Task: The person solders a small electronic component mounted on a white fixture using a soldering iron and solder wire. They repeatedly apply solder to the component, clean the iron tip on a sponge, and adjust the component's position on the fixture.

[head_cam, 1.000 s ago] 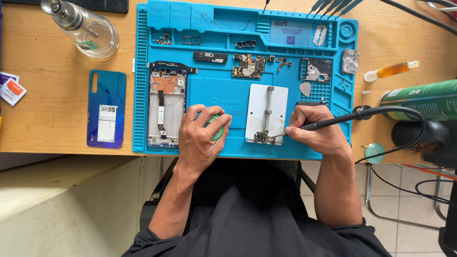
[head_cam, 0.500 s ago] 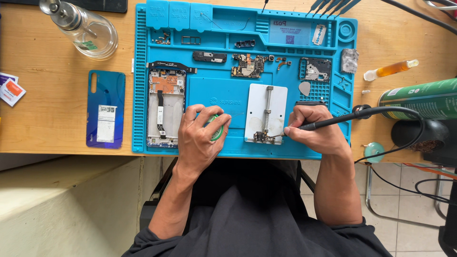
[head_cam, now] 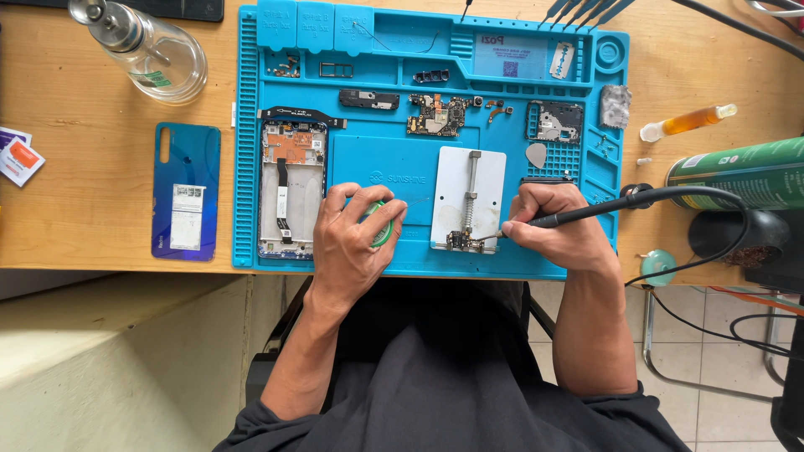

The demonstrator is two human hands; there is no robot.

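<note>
From the head camera, the right hand (head_cam: 557,226) grips a soldering iron (head_cam: 586,209) like a pen, its tip laid on a small circuit board (head_cam: 462,241) clamped at the bottom of a white holder plate (head_cam: 469,197), which lies near the front edge of the blue work mat (head_cam: 394,172). The left hand (head_cam: 356,238) is closed around a small green spool (head_cam: 378,226) just left of the plate; a thin wire seems to run from it toward the board, though it is too fine to be sure. The step in hand looks like soldering a joint on that board. The next move seems to call for a steady tip and a careful feed of wire to the same spot, without nudging the clamp. At the mat's left side lies an opened phone frame (head_cam: 289,188); its blue back cover (head_cam: 186,191) rests on the desk (head_cam: 84,151) beyond the mat's left edge, with a glass bottle (head_cam: 151,52) toward the far left corner.
</note>
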